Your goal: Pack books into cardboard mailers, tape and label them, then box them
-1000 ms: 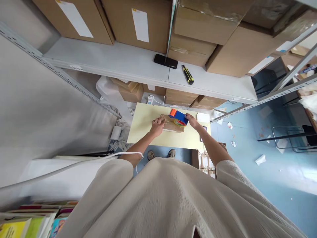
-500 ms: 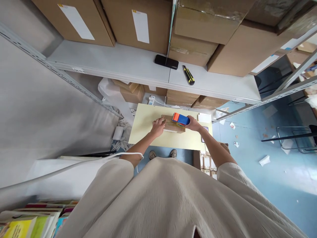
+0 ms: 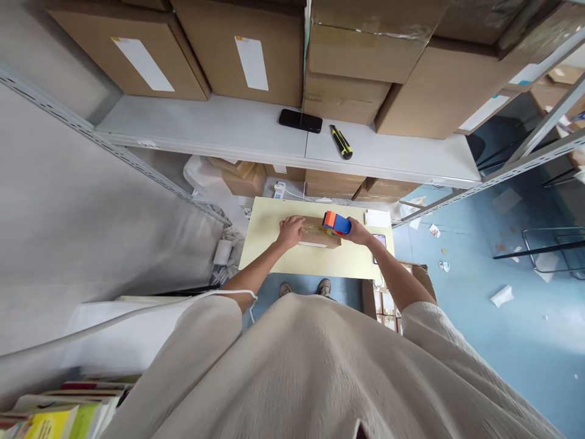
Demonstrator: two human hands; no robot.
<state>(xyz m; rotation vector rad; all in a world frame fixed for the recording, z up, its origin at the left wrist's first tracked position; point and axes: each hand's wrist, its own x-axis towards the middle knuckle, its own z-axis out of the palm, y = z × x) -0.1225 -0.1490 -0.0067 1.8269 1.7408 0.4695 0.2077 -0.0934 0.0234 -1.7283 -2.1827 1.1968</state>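
A small cardboard box (image 3: 315, 230) lies on a pale yellow table (image 3: 267, 259), with shiny tape along its top. My left hand (image 3: 289, 232) grips the box's left end, its fingers over the top edge. In my right hand (image 3: 358, 231) is a blue and orange tape dispenser (image 3: 337, 223), held over the right part of the box. My fingers partly hide its right end. Whether the tape still runs from the dispenser to the box is too small to tell.
Behind the table stands a grey shelf (image 3: 247, 131) with large cardboard boxes (image 3: 242, 55), a black phone (image 3: 300, 121) and a yellow-black utility knife (image 3: 340, 142). White paper (image 3: 377, 218) and another phone (image 3: 379, 242) lie at the table's right. A white cable (image 3: 183, 302) passes by my left arm.
The tape dispenser has shifted slightly right along the box with my right hand. My left hand has changed its hold a little at the box's left end. The camera view has tilted slightly.
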